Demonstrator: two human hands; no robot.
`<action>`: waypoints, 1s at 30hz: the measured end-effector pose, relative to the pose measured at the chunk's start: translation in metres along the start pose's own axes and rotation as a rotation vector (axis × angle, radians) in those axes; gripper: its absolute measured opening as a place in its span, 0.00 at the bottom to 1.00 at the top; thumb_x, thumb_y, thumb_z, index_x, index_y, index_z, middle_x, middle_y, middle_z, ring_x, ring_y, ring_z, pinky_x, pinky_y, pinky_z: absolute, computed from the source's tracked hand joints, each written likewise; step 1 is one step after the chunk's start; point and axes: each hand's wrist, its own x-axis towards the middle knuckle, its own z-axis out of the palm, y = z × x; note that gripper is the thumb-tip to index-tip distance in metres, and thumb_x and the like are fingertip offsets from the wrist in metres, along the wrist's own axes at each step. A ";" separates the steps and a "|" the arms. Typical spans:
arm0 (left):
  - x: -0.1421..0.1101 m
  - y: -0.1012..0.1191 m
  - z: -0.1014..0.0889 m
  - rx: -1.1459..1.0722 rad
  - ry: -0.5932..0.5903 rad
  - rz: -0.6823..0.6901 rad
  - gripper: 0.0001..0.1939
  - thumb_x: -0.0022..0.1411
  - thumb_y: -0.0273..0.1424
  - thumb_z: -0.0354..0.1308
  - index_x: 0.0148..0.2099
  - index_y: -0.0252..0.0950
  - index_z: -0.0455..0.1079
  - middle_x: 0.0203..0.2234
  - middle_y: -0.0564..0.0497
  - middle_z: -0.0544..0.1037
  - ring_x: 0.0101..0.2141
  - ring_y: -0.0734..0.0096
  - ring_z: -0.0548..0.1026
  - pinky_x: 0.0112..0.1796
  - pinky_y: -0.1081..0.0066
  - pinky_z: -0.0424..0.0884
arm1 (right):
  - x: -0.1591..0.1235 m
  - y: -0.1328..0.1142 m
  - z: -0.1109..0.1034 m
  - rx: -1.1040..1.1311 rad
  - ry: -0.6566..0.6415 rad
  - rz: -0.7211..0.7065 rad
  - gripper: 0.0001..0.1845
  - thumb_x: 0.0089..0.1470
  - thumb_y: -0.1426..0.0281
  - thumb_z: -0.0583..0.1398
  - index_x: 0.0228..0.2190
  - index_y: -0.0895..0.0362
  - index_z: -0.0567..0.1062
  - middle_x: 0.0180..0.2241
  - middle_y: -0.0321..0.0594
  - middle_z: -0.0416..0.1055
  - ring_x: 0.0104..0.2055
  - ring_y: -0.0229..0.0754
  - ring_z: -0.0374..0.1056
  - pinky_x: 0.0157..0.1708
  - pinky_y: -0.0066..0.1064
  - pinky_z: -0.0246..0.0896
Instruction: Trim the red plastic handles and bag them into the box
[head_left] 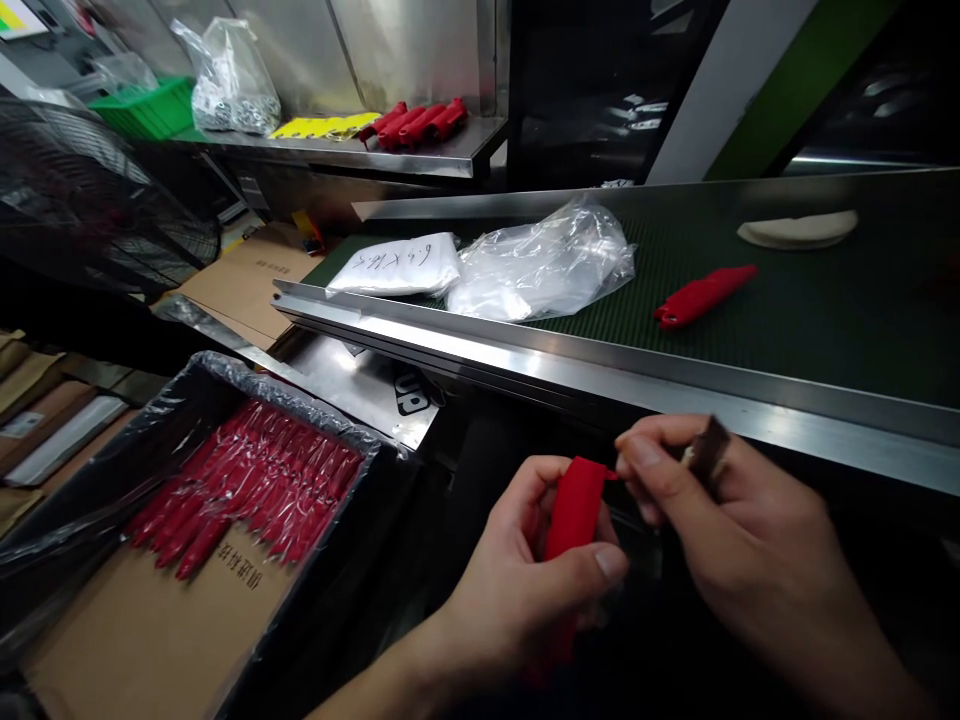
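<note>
My left hand is wrapped around a red plastic part, long and handle-like, held upright in front of the conveyor's near rail. Close to its top end, the fingertips of my right hand pinch at a thin red bit sticking out from the part. A small dark flat piece, blade-like in shape, is tucked between the fingers of that same hand. Its lower end is hidden by the fingers. Another red part lies on the green conveyor belt, beyond my hands.
On the belt lie a cream curved piece, a clear plastic bag and a labelled white packet. A metal rail edges it. At left stands a lined box of bagged red parts. Several red parts sit on the back shelf.
</note>
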 end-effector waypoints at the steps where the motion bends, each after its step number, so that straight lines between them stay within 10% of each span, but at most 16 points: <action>1: 0.000 0.001 0.000 -0.007 -0.012 0.009 0.20 0.57 0.33 0.68 0.47 0.39 0.63 0.32 0.55 0.70 0.20 0.86 0.64 0.20 0.83 0.61 | -0.001 0.004 -0.001 -0.036 0.073 0.007 0.11 0.62 0.59 0.59 0.34 0.52 0.75 0.22 0.30 0.69 0.22 0.30 0.66 0.19 0.15 0.62; 7: -0.002 0.001 -0.001 -0.044 0.001 0.000 0.21 0.56 0.32 0.69 0.48 0.40 0.63 0.33 0.55 0.69 0.20 0.86 0.64 0.20 0.83 0.60 | -0.014 0.018 -0.011 -0.141 0.064 -0.167 0.19 0.61 0.64 0.60 0.54 0.49 0.70 0.47 0.37 0.74 0.44 0.39 0.74 0.38 0.23 0.72; 14: -0.001 0.002 -0.003 -0.021 0.021 0.002 0.21 0.58 0.34 0.68 0.48 0.40 0.62 0.33 0.56 0.68 0.20 0.86 0.64 0.20 0.83 0.62 | -0.018 0.013 -0.018 -0.370 -0.046 -0.610 0.23 0.59 0.82 0.57 0.54 0.57 0.70 0.50 0.41 0.70 0.50 0.40 0.68 0.48 0.32 0.64; 30: -0.004 0.002 -0.003 -0.006 0.042 -0.001 0.22 0.57 0.34 0.69 0.49 0.40 0.62 0.29 0.57 0.68 0.20 0.86 0.63 0.20 0.83 0.60 | -0.021 0.020 -0.019 -0.475 -0.098 -0.720 0.22 0.62 0.81 0.55 0.57 0.61 0.68 0.49 0.42 0.72 0.48 0.36 0.69 0.50 0.28 0.61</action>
